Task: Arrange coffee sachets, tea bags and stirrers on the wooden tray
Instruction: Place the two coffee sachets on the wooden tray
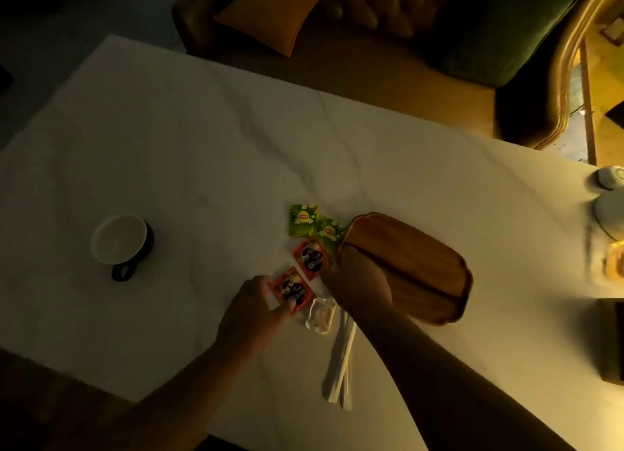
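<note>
An oval wooden tray (418,258) lies bare on the white tablecloth, right of centre. My right hand (359,278) grips its near-left rim. Two green tea bags (303,219) (330,233) lie just left of the tray's far end. Below them are two red coffee sachets; the upper one (311,260) lies free. My left hand (251,310) pinches the lower coffee sachet (293,290) between thumb and fingers. A small clear packet (320,315) sits beside it. Paper-wrapped stirrers (341,366) lie under my right forearm.
A black mug (121,244) with a white inside stands at the left of the table. White crockery (611,194) and a glass sit at the right edge. A dark box (613,339) lies at the near right. Sofas stand beyond the table.
</note>
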A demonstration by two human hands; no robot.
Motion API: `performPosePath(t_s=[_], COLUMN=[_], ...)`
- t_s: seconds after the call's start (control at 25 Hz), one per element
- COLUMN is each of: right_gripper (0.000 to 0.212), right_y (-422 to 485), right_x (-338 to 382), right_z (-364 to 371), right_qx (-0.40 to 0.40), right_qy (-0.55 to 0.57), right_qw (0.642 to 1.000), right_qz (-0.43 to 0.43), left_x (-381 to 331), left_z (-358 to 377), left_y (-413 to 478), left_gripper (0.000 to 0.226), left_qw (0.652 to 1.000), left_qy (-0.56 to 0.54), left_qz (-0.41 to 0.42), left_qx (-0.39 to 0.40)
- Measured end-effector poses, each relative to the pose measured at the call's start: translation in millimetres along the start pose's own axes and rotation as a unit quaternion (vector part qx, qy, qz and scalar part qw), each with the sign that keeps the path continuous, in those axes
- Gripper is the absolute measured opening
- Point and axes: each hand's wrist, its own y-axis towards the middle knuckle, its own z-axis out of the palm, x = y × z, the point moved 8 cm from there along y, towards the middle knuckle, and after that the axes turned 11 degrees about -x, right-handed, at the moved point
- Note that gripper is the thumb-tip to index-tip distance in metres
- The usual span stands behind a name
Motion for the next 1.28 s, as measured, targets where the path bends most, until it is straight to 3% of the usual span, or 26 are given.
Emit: performPosePath(t_s=[0.16, 0.28, 0.4, 0.52, 0.6, 0.72, 0.84, 0.96, 1.12, 1.28], right_gripper=[0.051, 0.06, 0.051, 0.03, 0.021, 0.009, 0.017, 0.015, 0.019, 0.034], right_y=[24, 27, 33, 31, 27, 23, 21, 32, 59, 79], right_x=[21, 27, 25, 29, 28, 6, -40, -94, -136, -137], right_z=[18, 37, 43, 47, 39, 5, -33, -70, -84, -90], right_qx=[-0.027, -0.03, -0.027, -0.01, -0.018, -0.03, 0.012, 0.001, -0.004, -0.062], right_qy=[-0.129, -0.144, -0.135, -0.114, -0.048, 0.079, 0.169, 0.171, 0.157, 0.08], right_qw=[0.991, 0.988, 0.988, 0.993, 0.999, 0.996, 0.983, 0.98, 0.98, 0.993], right_qz=[0.009, 0.037, 0.064, 0.036, 0.016, 0.021, 0.065, 0.105, 0.124, 0.062], left_x=[-15, -20, -20, -9, -4, -15, -47, -95, -147, -174], left_z=[5, 8, 5, 3, -4, -24, -21, 12, 53, 69], left_y=[32, 43, 56, 68, 74, 75, 65, 52, 53, 60], left_gripper=[0.08, 0.076, 0.056, 0.038, 0.028, 0.015, 0.019, 0.029, 0.017, 0.021], left_qw=[0.988, 0.974, 0.979, 0.994, 0.996, 0.998, 0.993, 0.976, 0.982, 0.991], left_qy=[0.11, 0.154, 0.127, 0.033, 0.01, -0.048, -0.114, -0.2, -0.181, -0.079], left_qz=[0.103, 0.159, 0.159, 0.09, 0.052, 0.028, 0.003, -0.011, 0.023, 0.107], left_qx=[-0.042, -0.037, -0.016, 0.054, 0.076, 0.037, 0.034, 0.08, 0.042, -0.021])
